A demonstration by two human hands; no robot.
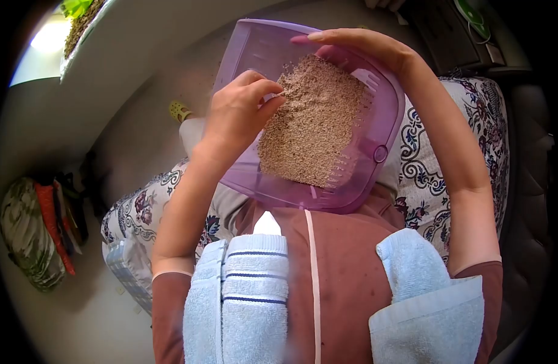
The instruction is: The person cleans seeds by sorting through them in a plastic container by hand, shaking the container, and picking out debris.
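A purple see-through plastic tray [239,171] rests over my lap, tilted, with a heap of small tan grains [315,130] spread inside it. At the upper left edge of the grains is my left hand [245,109], its thumb and fingertips pinched together; whatever is between them is too small to make out. My right hand [358,45] reaches round the tray's far right side and holds its wall, the thumb side along the rim and the other fingers partly seen through the purple plastic.
Patterned fabric [148,203] covers the seat on both sides of me. A yellow-green clog [180,111] is on the floor. Bags [36,233] hang at the left, a plant [75,8] stands upper left, and dark furniture [439,36] is upper right. A light blue towel [254,303] lies over my chest.
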